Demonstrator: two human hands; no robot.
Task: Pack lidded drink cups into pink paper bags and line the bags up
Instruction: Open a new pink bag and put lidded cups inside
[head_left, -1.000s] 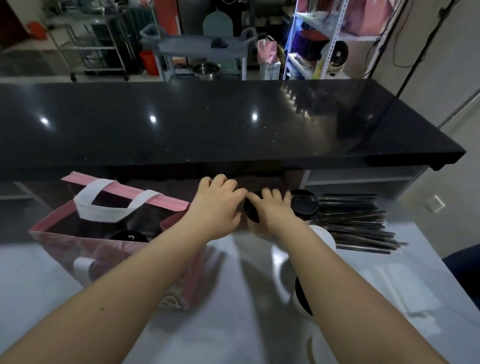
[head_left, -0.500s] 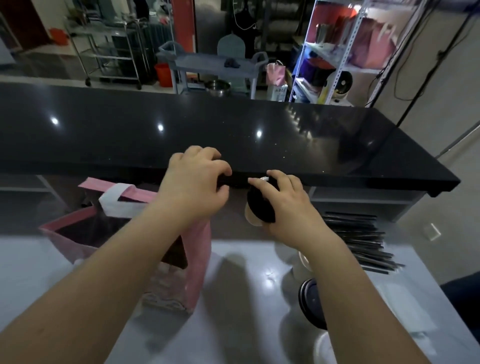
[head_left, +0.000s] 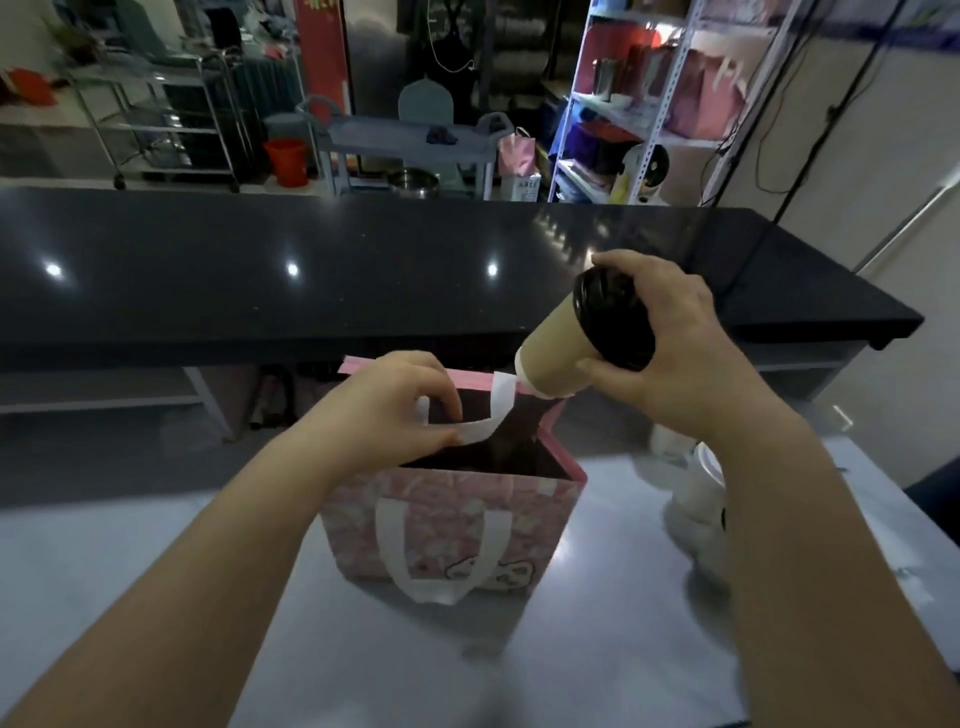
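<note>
Pink bag stands open on the grey table.
Left hand pinches its white handle; right hand grips a tilted lidded cup above.

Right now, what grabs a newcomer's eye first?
A right hand holds a tan paper cup with a black lid, tilted over the far right corner of an open pink paper bag with white handles, mid-table. The left hand pinches the bag's far white handle. Behind runs a glossy black counter.
</note>
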